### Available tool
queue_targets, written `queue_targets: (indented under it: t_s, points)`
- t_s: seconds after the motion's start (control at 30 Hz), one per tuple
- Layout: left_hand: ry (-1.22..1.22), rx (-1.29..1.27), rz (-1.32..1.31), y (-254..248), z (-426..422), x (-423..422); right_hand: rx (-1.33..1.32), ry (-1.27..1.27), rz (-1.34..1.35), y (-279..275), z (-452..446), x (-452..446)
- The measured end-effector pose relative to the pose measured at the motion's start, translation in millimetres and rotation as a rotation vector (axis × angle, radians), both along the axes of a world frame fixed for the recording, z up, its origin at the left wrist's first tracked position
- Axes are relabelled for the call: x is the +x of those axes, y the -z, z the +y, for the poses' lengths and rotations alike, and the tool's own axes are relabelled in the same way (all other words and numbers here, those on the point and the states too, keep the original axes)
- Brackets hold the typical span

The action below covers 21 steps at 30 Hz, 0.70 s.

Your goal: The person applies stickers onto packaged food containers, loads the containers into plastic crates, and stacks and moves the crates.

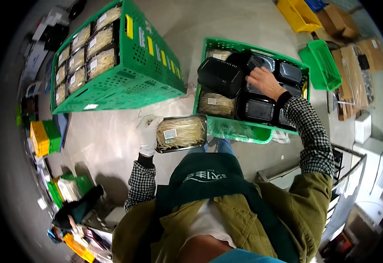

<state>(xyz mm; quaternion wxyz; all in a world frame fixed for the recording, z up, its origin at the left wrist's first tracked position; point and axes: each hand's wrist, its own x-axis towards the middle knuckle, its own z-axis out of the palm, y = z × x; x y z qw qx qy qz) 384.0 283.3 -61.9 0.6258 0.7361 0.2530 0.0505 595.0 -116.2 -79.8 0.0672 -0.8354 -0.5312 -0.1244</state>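
My left hand (147, 135), in a white glove, grips the left end of a black-edged tray of pale thin strands (182, 133). This tray has a white label and sits in front of my apron. My bare right hand (266, 82) reaches over a green crate (251, 122), its bent fingertips at the right edge of a tilted black plastic tray (220, 78). Their exact contact is partly hidden. More black trays (259, 110) lie in that crate, along with a labelled tray of strands (217, 104) at its left front.
At left stands a tall green crate (156, 85), its upper opening filled with trays of strands (100, 62). Below the right crate sits a green basket (239, 131). A green bin (321, 65), yellow crate (299, 15) and cardboard boxes (338, 19) stand right. Another person (77, 212) is lower left.
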Motion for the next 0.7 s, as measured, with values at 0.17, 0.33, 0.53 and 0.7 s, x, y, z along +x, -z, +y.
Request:
queue_targets:
  t_s: [0.17, 0.33, 0.53, 0.7]
  points:
    - [-0.028, -0.08, 0.108, -13, -54, 6, 0.446, 0.316, 1.038, 9, 48, -28]
    - [0.105, -0.247, 0.016, 22, -119, 51, 0.039, -0.105, 1.423, 6, 59, -55]
    - [0.393, 0.067, 0.356, 80, -144, 125, 0.123, 0.315, 1.677, 17, -3, -39]
    - [0.776, 0.557, 0.702, 172, -171, 153, 0.273, 0.608, 1.681, -20, -46, -45]
